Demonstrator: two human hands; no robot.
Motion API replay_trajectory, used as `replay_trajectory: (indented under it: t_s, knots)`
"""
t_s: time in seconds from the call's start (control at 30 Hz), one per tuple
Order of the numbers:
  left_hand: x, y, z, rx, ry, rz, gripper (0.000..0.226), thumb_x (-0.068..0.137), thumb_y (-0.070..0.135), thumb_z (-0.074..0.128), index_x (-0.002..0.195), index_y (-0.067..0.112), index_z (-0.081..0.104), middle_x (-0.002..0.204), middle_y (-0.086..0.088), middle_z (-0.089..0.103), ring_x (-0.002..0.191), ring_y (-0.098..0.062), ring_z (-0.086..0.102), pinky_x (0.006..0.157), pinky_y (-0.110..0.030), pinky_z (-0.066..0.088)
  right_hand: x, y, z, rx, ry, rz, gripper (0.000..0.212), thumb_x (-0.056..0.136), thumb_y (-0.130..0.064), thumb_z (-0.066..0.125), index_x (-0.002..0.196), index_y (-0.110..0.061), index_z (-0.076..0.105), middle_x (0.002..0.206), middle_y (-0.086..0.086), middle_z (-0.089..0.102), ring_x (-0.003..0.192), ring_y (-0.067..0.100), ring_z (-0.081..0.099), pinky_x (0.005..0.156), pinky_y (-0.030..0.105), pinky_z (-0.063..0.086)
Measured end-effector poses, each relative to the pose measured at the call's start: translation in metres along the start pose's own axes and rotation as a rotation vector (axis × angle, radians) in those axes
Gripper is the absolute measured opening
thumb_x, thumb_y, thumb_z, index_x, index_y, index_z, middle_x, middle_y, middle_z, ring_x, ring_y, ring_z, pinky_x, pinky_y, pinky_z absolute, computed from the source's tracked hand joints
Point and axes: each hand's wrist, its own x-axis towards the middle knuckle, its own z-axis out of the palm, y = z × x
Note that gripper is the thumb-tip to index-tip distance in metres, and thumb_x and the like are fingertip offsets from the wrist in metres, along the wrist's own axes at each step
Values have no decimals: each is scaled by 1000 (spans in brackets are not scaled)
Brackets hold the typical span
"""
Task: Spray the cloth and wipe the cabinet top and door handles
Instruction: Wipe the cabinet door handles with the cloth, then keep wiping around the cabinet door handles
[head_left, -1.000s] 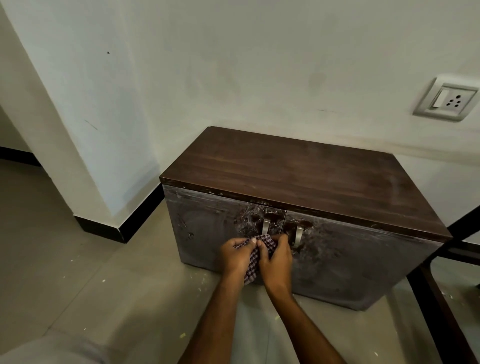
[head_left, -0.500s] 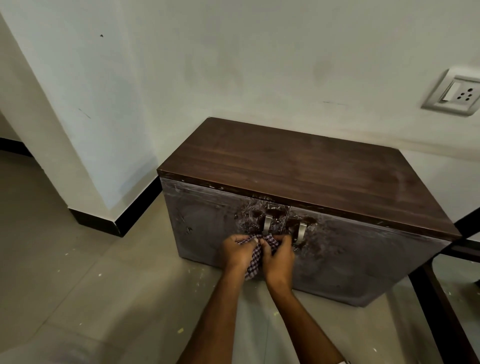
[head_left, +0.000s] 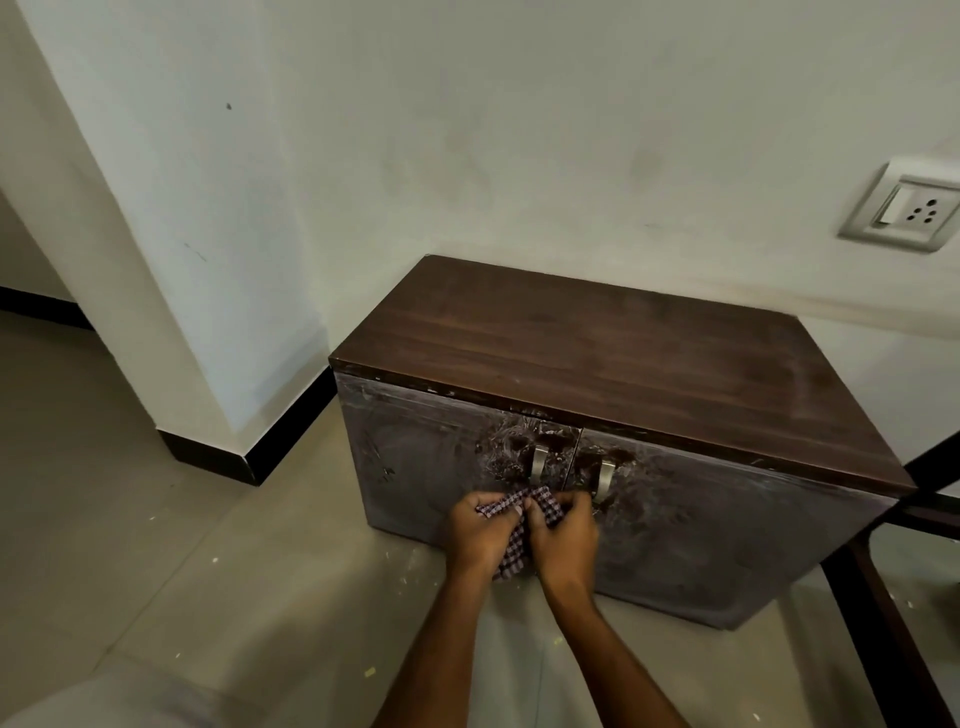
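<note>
Both hands (head_left: 524, 535) bunching checked cloth (head_left: 514, 545), smeared cabinet (head_left: 623, 364) doors

A low cabinet (head_left: 597, 467) with a dark wood-grain top (head_left: 623, 358) is set on a tiled floor (head_left: 130, 545) against a pale wall (head_left: 467, 130). A checked cloth (head_left: 519, 525) is gripped between the left hand (head_left: 480, 535) and the right hand (head_left: 566, 540) in front of the smeared doors, just below the two metal handles (head_left: 539, 462). A switch-and-socket plate (head_left: 904, 213) is seen at two o'clock, a black skirting (head_left: 270, 452) at nine.
</note>
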Motion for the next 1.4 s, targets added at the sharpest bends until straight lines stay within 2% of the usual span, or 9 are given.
replay_trajectory:
  t_s: [0.2,0.3,0.4,0.47,0.53,0.67,0.9,1.1,1.4]
  knots:
    - [-41,31,-9,-94,-58,98,21,80,15,73,99,14,65,93,-4,68,80,-13,64,64,-26,55,-15,-35,-33,118,35,-80,23,86,-19,69,102,-16,52,100,4,63,93,17,62,69,14,46]
    - [-60,56,-11,-166,-73,168,19,82,11,71,99,12,64,93,-5,68,80,-13,64,63,-24,55,-16,-60,-52,189,47,-110,25,85,-20,70,102,-22,53,104,2,62,97,16,62,82,31,55]
    - [-78,82,-11,-251,-98,203,20,82,11,71,101,12,65,99,-9,71,87,-19,68,74,-33,59,-18,-86,-73,317,47,-46,48,82,-23,74,121,-16,48,118,5,54,106,18,58,84,27,52]
    - [-92,102,-11,-322,-127,220,18,81,12,72,98,14,66,99,-10,71,90,-22,70,78,-37,60,-22,-104,-89,516,-17,75,60,81,-25,75,129,-10,42,121,8,56,107,23,61,91,37,54]
    - [-103,119,-8,-380,-162,226,19,81,13,72,99,15,65,99,-11,71,90,-24,70,77,-39,60,-27,-120,-105,667,-166,173,47,83,-27,72,120,-3,55,113,13,68,100,28,68,92,47,55]
    - [-124,151,9,-421,-227,214,26,82,19,71,106,17,63,102,-9,70,91,-26,70,76,-41,60,-34,-146,-131,751,-310,140,30,88,-25,66,113,-8,64,103,13,74,94,28,72,86,45,57]
    - [-172,203,63,-326,-370,340,23,91,16,59,113,17,52,106,-9,65,93,-23,66,82,-42,57,-17,-181,-209,596,-51,-36,28,92,-26,62,116,-12,62,105,7,72,96,20,71,87,41,57]
    - [-227,243,129,-208,-581,499,30,91,16,58,120,17,49,108,-6,64,88,-15,65,64,-24,52,-2,-205,-308,513,216,-103,28,89,-28,64,113,-16,59,106,7,71,95,22,70,88,46,57]
    - [-310,288,242,74,-634,819,38,88,32,62,120,18,48,106,4,57,90,-11,57,61,-16,41,40,-225,-467,588,597,42,44,76,-29,58,116,-10,55,102,11,68,89,29,69,78,45,60]
